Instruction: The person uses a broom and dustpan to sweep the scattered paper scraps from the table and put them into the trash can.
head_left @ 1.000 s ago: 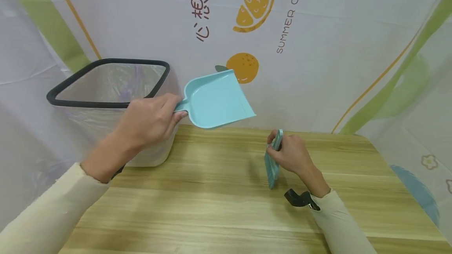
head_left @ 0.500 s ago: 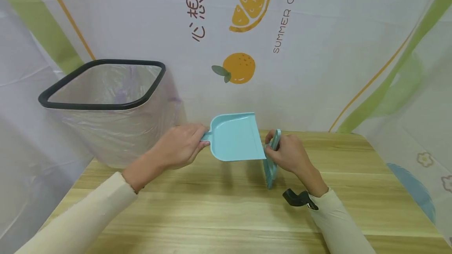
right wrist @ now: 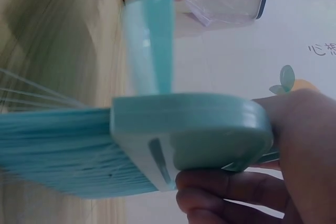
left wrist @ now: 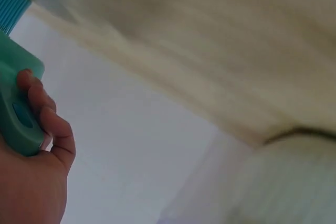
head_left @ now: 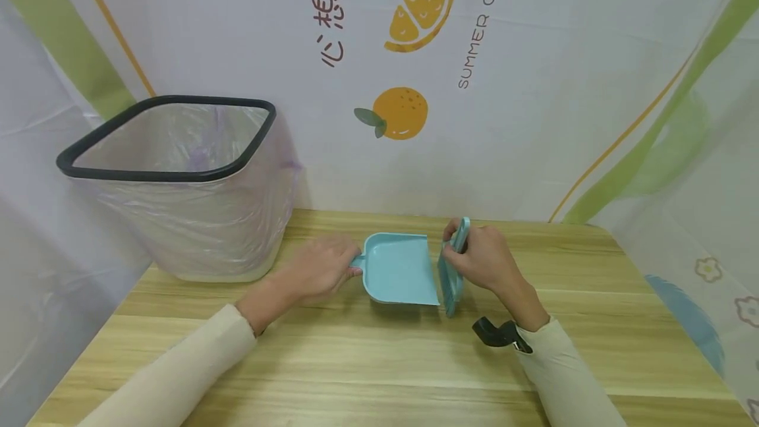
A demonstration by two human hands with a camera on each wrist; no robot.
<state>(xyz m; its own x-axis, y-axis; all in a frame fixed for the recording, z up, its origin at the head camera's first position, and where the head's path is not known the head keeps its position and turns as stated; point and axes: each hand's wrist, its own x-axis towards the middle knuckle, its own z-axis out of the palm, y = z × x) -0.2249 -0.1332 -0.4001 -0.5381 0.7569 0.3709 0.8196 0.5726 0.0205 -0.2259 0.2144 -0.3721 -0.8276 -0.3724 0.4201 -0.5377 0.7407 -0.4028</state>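
Observation:
My left hand [head_left: 323,267] grips the short handle of a light-blue dustpan [head_left: 398,269], low over the wooden table, its lip facing right. A shadow lies under the pan; I cannot tell whether it touches the tabletop. My right hand [head_left: 483,257] holds a matching teal hand brush [head_left: 455,269] by its handle, with the bristles pointing down, just right of the lip. In the right wrist view the brush [right wrist: 189,119] fills the middle, and behind it the dustpan [right wrist: 157,40] shows nearly edge-on and blurred. The brush's bristles [left wrist: 13,6] appear at the left wrist view's edge.
A bin [head_left: 207,229] with a black rim and a clear plastic liner stands at the table's back left. Behind the wood-grain table [head_left: 379,361] hangs a white printed cloth [head_left: 504,143]. A black strap piece [head_left: 498,333] sticks out from the right wrist.
The dustpan has come down and right in my left hand, from beside the bin to the brush, and tilted flatter. The right hand and brush have barely moved.

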